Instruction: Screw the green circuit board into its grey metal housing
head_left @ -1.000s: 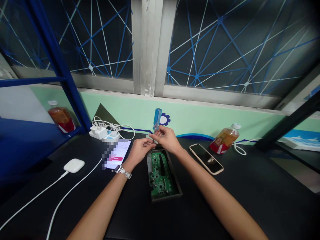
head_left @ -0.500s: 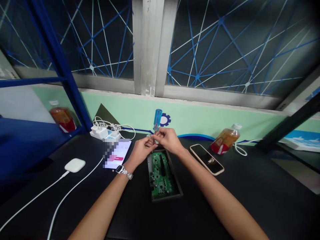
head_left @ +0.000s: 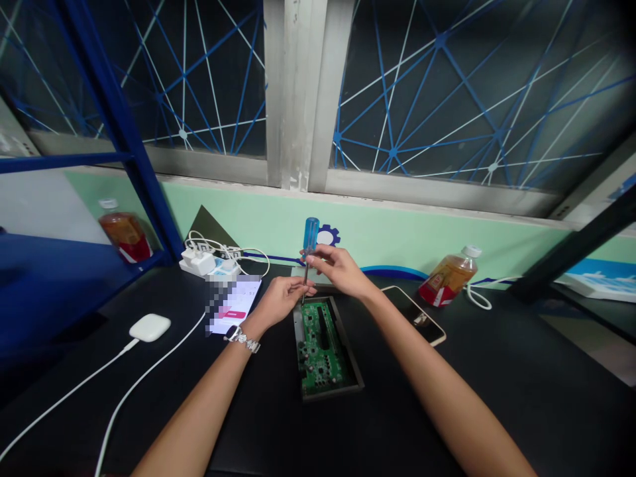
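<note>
A screwdriver with a clear blue handle [head_left: 311, 235] stands nearly upright above the far end of a green circuit board [head_left: 320, 348], which lies in a dark metal casing [head_left: 348, 358]. My right hand [head_left: 340, 268] pinches the screwdriver just below its handle. My left hand [head_left: 283, 298] has its fingertips closed around the lower shaft. The shaft's tip sits close to the board's far corner, though contact is hard to judge. A silver wristwatch circles my left wrist.
On the black table, a phone with a blurred screen [head_left: 233, 306] lies left of the casing, and a second phone [head_left: 417, 318] lies right, under my right forearm. Also there are a white earbud case [head_left: 150, 327] with cable, a power strip with chargers [head_left: 201, 262], and an amber bottle [head_left: 450, 277].
My right hand has moved up the screwdriver and away from my left hand, leaving more shaft showing. My right forearm now covers part of the right phone.
</note>
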`<state>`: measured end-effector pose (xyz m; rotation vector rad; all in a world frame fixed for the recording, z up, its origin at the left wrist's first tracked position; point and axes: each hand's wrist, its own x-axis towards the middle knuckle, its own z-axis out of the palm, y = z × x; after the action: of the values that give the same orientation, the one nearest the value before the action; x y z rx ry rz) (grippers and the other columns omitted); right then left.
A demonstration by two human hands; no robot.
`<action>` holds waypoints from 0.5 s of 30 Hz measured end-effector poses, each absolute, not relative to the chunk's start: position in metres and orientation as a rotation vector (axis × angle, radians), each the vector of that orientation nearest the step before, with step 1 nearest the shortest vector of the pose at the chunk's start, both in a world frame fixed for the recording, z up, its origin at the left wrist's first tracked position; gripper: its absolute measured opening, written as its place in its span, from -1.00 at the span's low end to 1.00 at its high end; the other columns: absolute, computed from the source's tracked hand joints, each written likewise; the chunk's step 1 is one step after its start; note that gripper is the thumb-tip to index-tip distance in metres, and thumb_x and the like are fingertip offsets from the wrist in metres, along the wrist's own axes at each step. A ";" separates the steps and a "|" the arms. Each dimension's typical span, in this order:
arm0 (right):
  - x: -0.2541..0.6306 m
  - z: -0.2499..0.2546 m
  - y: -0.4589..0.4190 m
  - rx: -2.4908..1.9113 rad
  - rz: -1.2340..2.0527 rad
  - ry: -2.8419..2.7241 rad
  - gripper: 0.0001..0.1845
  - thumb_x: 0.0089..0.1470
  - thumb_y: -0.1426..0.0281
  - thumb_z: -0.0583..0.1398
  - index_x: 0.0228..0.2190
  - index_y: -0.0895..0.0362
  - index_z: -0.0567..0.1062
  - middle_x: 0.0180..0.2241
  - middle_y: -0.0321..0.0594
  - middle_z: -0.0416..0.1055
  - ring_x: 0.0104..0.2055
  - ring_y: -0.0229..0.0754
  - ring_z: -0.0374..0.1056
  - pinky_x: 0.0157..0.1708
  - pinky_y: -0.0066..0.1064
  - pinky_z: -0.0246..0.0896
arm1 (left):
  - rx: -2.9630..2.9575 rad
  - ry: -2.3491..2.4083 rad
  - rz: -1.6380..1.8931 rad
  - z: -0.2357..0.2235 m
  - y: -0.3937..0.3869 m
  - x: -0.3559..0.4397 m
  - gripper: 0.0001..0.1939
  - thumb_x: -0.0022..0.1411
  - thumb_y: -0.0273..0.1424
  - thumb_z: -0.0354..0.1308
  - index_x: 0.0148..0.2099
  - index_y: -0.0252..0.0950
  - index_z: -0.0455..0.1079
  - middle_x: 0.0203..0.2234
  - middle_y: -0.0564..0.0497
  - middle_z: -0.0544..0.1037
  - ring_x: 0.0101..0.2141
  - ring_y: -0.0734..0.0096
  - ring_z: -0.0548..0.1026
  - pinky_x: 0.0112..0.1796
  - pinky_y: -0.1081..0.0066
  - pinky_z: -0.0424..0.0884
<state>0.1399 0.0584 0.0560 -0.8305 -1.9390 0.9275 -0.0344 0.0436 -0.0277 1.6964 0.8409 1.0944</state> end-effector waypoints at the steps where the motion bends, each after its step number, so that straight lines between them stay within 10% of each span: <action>1: 0.139 0.054 0.060 -0.835 0.918 -1.897 -0.75 0.10 0.18 0.21 -0.32 0.11 0.44 -0.33 -0.24 0.43 -0.32 -0.23 0.34 -0.34 -0.39 0.28 | 1.708 0.839 1.086 -0.028 0.044 -0.034 -0.68 0.28 -0.23 0.13 -0.05 -0.34 0.49 -0.22 -0.17 0.64 -0.13 0.17 0.59 -0.04 0.20 0.44; 15: 0.113 0.039 0.045 -1.093 0.301 -1.668 -0.61 0.07 0.19 0.21 -0.59 0.09 0.18 -0.61 -0.42 0.11 -0.54 -0.30 0.05 -0.48 -0.44 0.00 | 2.049 1.077 1.107 -0.014 0.033 -0.037 -0.73 0.31 -0.27 0.09 -0.32 -0.34 0.49 -0.50 0.02 0.59 -0.46 0.36 0.52 -0.42 0.49 0.33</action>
<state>0.1132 0.0446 0.0385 -1.0933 -1.6684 0.3011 -0.0372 0.0332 -0.0136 2.0485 1.0772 1.1074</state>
